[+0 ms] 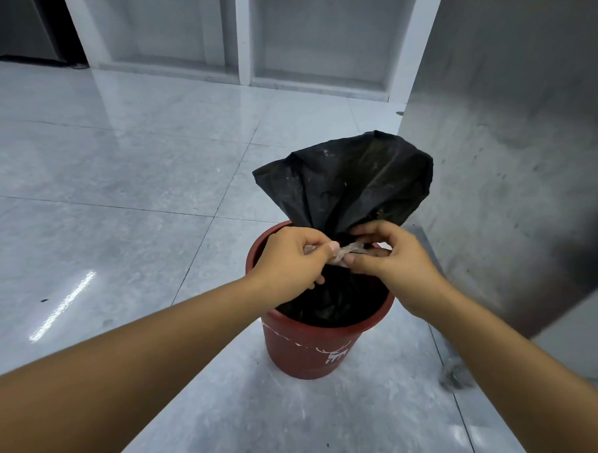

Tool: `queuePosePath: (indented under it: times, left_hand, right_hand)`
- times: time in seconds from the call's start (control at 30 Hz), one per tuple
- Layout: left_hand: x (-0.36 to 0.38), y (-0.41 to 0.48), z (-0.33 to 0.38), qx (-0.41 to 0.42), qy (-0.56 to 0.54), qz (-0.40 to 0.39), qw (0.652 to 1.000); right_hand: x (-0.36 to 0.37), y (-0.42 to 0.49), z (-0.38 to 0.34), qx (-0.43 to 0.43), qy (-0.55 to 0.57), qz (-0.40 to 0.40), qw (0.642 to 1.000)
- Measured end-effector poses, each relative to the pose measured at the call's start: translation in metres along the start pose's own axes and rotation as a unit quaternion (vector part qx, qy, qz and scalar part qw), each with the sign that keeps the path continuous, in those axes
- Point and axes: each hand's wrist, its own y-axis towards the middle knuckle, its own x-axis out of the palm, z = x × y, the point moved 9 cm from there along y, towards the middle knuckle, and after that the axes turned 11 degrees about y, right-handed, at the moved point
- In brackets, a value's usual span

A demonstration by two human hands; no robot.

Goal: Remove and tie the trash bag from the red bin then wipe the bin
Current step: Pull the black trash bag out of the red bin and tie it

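Note:
A red bin (306, 356) with a white deer print stands on the tiled floor. Inside it sits a black trash bag (347, 186), its neck gathered above the rim and its top fanned out upward. A pale translucent strip (350, 249) runs across the gathered neck. My left hand (292, 261) pinches the strip's left end. My right hand (388, 256) pinches its right end, right beside the bag's neck. The lower part of the bag fills the bin under my hands.
A tall steel cabinet side (512, 131) stands close on the right of the bin, with a caster wheel (453, 373) at its base. Glossy grey floor tiles (118, 200) spread left and ahead. White open shelving (241, 40) lines the far wall.

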Motion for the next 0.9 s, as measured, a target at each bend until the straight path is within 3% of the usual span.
queuePosePath:
  times: [0.1,0.2,0.3,0.4,0.47,0.53,0.63,0.73,0.9]
  left_hand:
    - [-0.005,-0.003,-0.007,-0.017,-0.024,0.008,1.0]
    - [-0.016,-0.006,-0.013,-0.017,-0.021,0.041,0.999]
    - [-0.019,-0.012,-0.014,-0.004,0.012,0.066,0.998]
    - [-0.024,-0.016,-0.02,-0.015,0.015,0.097,0.995]
    - [-0.037,-0.015,-0.033,-0.05,-0.005,0.129,0.99]
    - [-0.043,-0.012,-0.042,-0.065,0.004,0.119,0.991]
    - [-0.033,-0.007,-0.05,-0.076,0.04,0.034,0.996]
    - [-0.016,-0.001,-0.047,-0.084,0.048,-0.032,0.995]
    - [-0.004,0.006,-0.027,-0.101,-0.031,-0.056,0.993]
  right_hand:
    - [-0.02,-0.002,0.01,0.014,0.036,0.084,0.996]
    - [-0.026,-0.007,0.018,0.024,0.004,0.063,0.998]
    - [-0.027,-0.01,0.013,-0.039,-0.117,0.048,0.991]
    - [-0.03,-0.015,0.002,-0.133,-0.26,0.062,0.954]
    - [-0.041,-0.016,0.001,-0.148,-0.297,0.087,0.939]
    - [-0.051,-0.013,0.003,-0.134,-0.292,0.113,0.94]
    - [-0.05,-0.003,0.008,-0.087,-0.32,0.13,0.934]
    - [-0.034,0.004,0.018,-0.012,-0.333,0.094,0.938]
    - [-0.005,0.01,0.033,0.091,-0.193,0.001,0.977]
